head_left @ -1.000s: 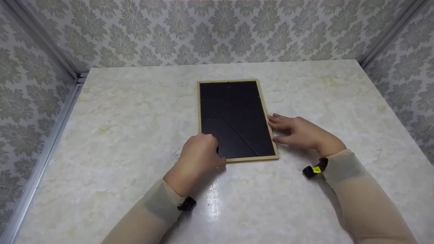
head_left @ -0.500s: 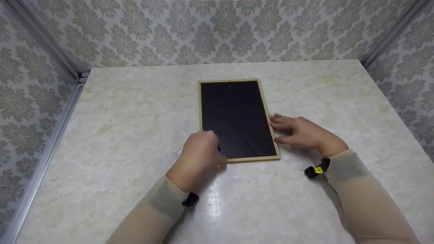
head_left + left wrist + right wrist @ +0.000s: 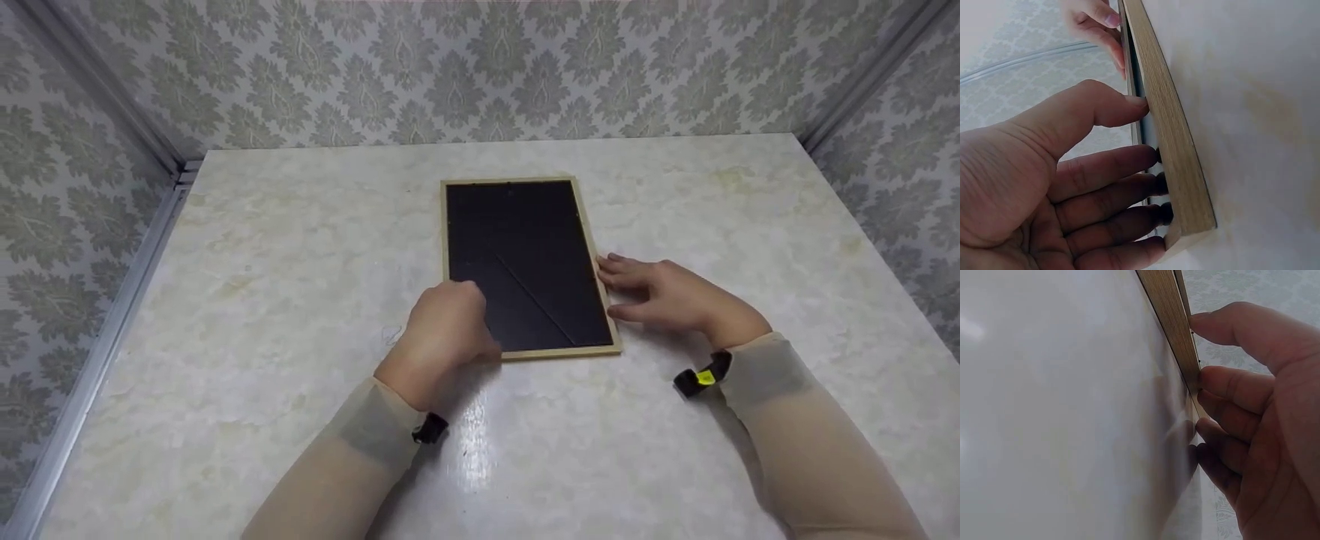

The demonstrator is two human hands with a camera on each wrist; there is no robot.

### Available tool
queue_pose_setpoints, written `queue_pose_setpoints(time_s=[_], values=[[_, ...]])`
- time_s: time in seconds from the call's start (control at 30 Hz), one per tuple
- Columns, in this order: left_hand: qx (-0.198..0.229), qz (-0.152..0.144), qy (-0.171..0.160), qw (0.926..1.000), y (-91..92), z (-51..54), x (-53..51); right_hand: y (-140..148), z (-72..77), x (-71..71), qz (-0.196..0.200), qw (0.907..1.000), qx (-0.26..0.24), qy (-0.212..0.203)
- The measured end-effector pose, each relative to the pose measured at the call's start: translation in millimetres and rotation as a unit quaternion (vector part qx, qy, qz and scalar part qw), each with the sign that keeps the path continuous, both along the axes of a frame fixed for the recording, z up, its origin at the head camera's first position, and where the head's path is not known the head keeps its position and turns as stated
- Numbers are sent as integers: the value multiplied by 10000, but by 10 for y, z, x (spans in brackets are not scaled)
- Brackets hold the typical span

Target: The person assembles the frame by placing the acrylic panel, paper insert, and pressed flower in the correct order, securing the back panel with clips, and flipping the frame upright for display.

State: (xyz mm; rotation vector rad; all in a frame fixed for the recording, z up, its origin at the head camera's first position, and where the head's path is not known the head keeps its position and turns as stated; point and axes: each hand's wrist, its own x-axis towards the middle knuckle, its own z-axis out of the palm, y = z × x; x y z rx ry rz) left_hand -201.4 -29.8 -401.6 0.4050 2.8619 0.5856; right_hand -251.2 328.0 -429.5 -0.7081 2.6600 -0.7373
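A picture frame (image 3: pixel 532 225) lies flat on the table, its black backing board facing up inside a pale wooden rim. A diagonal line (image 3: pixel 536 300) crosses the backing. My left hand (image 3: pixel 450 322) is over the near left corner, hiding it in the head view. In the left wrist view its thumb is at the wooden rim (image 3: pixel 1171 129), and the extended fingers (image 3: pixel 1112 197) reach onto the backing just inside. Along the right side, my right hand (image 3: pixel 664 296) touches the rim (image 3: pixel 1171 309) with its thumb and fingertips (image 3: pixel 1207 377), fingers loosely extended.
The pale marbled table (image 3: pixel 300 247) surrounds the frame. Patterned wallpaper walls (image 3: pixel 450 75) stand behind and to both sides, with a metal rail (image 3: pixel 112 307) along the left. A small thin squiggle (image 3: pixel 390 334) shows on the table beside the left hand.
My left hand has shifted slightly forward and to the right over the corner. The diagonal line's upper end sits a little lower and further right. My right hand stays at the rim.
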Motion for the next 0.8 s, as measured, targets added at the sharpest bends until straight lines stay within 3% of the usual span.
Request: queue_pose_setpoints(time_s=[0.23,0.4,0.47,0.53,0.63,0.8], values=[[-1,-74,-229,9997,-29,30,-43,1,-9,6,-25,10000,10,-27],[732,-528,-601,9941,-270,54,-148,-3,0,-12,-51,9996,197,-177],[1115,-544,-647,9902,-405,65,-211,5,7,-15,-83,9994,234,-254],[1408,-419,-519,9878,-536,48,-281,12,2,-11,-134,9992,218,-294],[1605,8,-195,9868,-684,-23,-383,13,-6,1,-225,9989,187,-356],[1653,412,55,9854,-767,-142,-485,-6,17,-1,-239,9988,151,-390]])
